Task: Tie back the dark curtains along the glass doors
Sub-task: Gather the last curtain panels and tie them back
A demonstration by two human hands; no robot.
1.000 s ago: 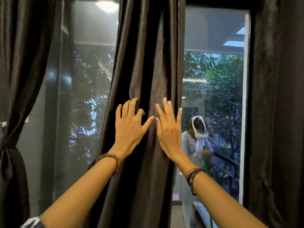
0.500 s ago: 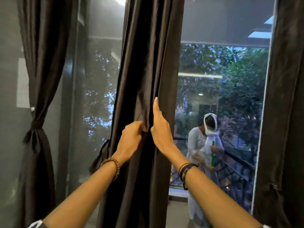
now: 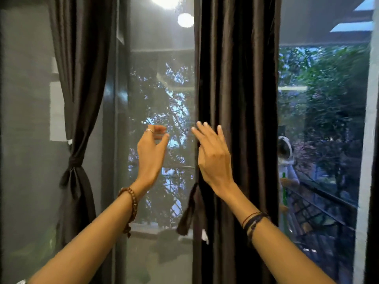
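Observation:
A dark brown curtain (image 3: 238,99) hangs straight down in the middle, gathered into narrow folds between the glass panes. Its loose tie-back strap (image 3: 187,212) dangles from its left edge, below my hands. My right hand (image 3: 212,154) is raised with fingers spread, touching the curtain's left edge. In front of the glass and left of the curtain, my left hand (image 3: 151,152) is up with its fingers loosely curled, holding nothing. A second dark curtain (image 3: 80,78) at the left is tied at its waist (image 3: 73,160).
Glass doors (image 3: 162,119) fill the wall, with a dark frame post (image 3: 121,140) between the left curtain and the pane. Another dark curtain edge (image 3: 373,201) shows at the far right. A person in white (image 3: 287,167) stands outside by a railing (image 3: 320,203).
Both hands have come off the curtain's front folds. The left hand moved left, clear of the fabric, and the right hand opened at the curtain's left edge. The view swung left.

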